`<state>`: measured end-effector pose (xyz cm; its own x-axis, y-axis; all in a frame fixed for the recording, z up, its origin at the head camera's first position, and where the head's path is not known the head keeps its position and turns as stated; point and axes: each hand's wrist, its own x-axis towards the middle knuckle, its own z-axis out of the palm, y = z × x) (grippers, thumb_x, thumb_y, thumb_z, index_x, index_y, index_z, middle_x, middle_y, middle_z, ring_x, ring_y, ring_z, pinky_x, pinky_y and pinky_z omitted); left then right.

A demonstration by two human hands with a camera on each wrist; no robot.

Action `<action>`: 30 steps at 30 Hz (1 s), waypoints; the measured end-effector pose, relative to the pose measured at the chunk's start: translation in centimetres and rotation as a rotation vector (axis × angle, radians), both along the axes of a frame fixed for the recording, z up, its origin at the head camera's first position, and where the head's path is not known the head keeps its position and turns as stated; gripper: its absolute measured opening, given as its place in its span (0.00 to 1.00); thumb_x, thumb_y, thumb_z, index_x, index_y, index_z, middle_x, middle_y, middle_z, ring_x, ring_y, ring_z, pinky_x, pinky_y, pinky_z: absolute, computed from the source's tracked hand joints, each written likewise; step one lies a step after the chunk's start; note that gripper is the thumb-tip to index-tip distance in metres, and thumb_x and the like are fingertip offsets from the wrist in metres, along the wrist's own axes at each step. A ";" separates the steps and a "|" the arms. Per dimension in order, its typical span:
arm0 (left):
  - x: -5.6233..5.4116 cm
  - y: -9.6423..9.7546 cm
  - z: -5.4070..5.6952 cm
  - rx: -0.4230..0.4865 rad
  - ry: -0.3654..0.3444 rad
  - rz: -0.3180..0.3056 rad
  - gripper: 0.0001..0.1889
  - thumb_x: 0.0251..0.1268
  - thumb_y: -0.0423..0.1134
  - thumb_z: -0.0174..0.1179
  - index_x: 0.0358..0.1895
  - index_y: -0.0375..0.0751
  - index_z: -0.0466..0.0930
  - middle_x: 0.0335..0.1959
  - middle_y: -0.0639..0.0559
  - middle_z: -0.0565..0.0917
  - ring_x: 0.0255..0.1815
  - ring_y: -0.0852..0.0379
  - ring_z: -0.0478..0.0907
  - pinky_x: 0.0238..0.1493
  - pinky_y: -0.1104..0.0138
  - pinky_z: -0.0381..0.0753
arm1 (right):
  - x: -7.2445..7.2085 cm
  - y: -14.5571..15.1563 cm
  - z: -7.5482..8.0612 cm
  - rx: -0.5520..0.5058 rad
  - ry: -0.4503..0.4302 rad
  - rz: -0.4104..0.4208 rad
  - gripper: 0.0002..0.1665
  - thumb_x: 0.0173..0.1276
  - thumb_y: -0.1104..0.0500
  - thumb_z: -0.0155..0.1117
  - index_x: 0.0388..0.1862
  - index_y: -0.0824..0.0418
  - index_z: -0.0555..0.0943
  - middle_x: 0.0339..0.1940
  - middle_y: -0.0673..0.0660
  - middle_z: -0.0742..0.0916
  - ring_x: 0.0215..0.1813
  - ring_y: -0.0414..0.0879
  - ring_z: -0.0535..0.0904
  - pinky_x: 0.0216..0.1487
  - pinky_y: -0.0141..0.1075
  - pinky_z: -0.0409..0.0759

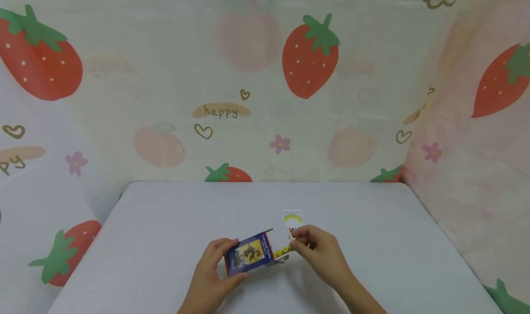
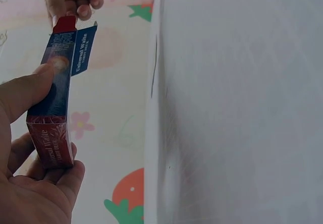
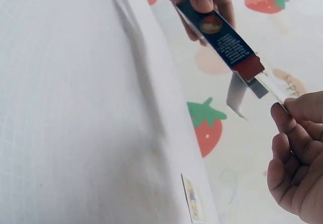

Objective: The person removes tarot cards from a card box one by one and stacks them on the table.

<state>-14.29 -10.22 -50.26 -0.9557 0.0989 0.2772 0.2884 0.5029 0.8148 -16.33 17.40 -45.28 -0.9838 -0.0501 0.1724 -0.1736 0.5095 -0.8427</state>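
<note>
Above the white-covered surface [image 1: 165, 231], a person's left hand [image 1: 209, 272] holds a dark blue Universal Waite tarot deck box [image 1: 248, 255], its grip clasped round the closed end, with the thumb along the narrow side nearest the person and fingers on the opposite side. The box is tilted, its open end towards the right hand [image 1: 327, 255], and its front carries a yellow-backed picture beside the printed title. From that open end a white tarot card [image 1: 281, 241] with yellow round emblems along one edge sticks out, partly inside the box. The right hand's grip pinches the card's outer end between thumb and index finger, the other fingers curled in towards the palm. In the left wrist view, a red flap [image 2: 64, 23] and a blue flap [image 2: 84, 50] stand out from the opening, and the closed end of the box is red with pale lettering. Another tarot card [image 1: 293, 218] with a yellow arc lies on the surface just beyond the right hand, partly hidden in the head view. Behind rises a pale backdrop [image 1: 256, 121] printed with strawberries, flowers, hearts and the word "happy".
</note>
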 end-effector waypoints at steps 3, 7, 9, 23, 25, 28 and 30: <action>-0.1 0.0 -0.1 -0.014 0.022 0.006 0.40 0.43 0.38 0.84 0.65 0.57 0.78 0.61 0.62 0.75 0.63 0.60 0.74 0.65 0.50 0.78 | -0.2 0.3 0.2 -0.003 0.009 -0.010 0.08 0.65 0.60 0.75 0.41 0.52 0.86 0.28 0.42 0.87 0.32 0.39 0.79 0.35 0.30 0.77; -0.1 0.1 -0.2 -0.024 0.025 0.014 0.40 0.43 0.38 0.84 0.65 0.57 0.78 0.62 0.62 0.75 0.63 0.60 0.74 0.65 0.49 0.78 | -0.4 0.8 0.5 -0.011 0.016 -0.018 0.07 0.65 0.61 0.75 0.41 0.53 0.87 0.28 0.44 0.87 0.32 0.40 0.80 0.35 0.30 0.77; -0.1 0.1 -0.1 -0.016 0.009 0.014 0.40 0.43 0.38 0.84 0.65 0.57 0.78 0.62 0.62 0.74 0.63 0.60 0.74 0.66 0.49 0.77 | -0.5 1.1 0.6 -0.013 0.020 -0.019 0.07 0.65 0.61 0.75 0.41 0.53 0.87 0.28 0.45 0.87 0.32 0.40 0.79 0.35 0.30 0.77; -0.1 0.1 0.2 -0.011 -0.038 0.018 0.39 0.45 0.38 0.84 0.65 0.55 0.78 0.62 0.61 0.74 0.64 0.59 0.73 0.67 0.50 0.76 | -1.1 3.0 0.8 0.002 0.070 -0.013 0.08 0.68 0.60 0.72 0.45 0.55 0.87 0.31 0.47 0.88 0.34 0.40 0.80 0.37 0.31 0.80; 0.0 0.1 0.2 -0.012 -0.034 0.017 0.39 0.45 0.38 0.83 0.65 0.55 0.78 0.62 0.61 0.74 0.64 0.59 0.73 0.67 0.49 0.77 | -1.1 3.2 0.9 0.002 0.079 -0.017 0.08 0.68 0.61 0.72 0.45 0.55 0.87 0.32 0.47 0.88 0.34 0.40 0.81 0.37 0.31 0.80; 0.1 0.1 0.3 -0.017 -0.023 0.014 0.39 0.45 0.38 0.83 0.65 0.54 0.78 0.62 0.60 0.75 0.63 0.58 0.74 0.66 0.49 0.77 | -1.2 3.4 1.1 0.007 0.086 -0.028 0.08 0.68 0.61 0.72 0.45 0.55 0.87 0.32 0.47 0.88 0.34 0.40 0.81 0.37 0.31 0.80; 0.1 0.1 0.3 -0.022 -0.017 0.012 0.39 0.45 0.38 0.83 0.65 0.53 0.78 0.62 0.59 0.75 0.63 0.58 0.74 0.65 0.48 0.78 | -1.2 3.5 1.2 0.010 0.087 -0.034 0.08 0.69 0.61 0.72 0.46 0.55 0.87 0.32 0.48 0.88 0.35 0.40 0.81 0.38 0.31 0.80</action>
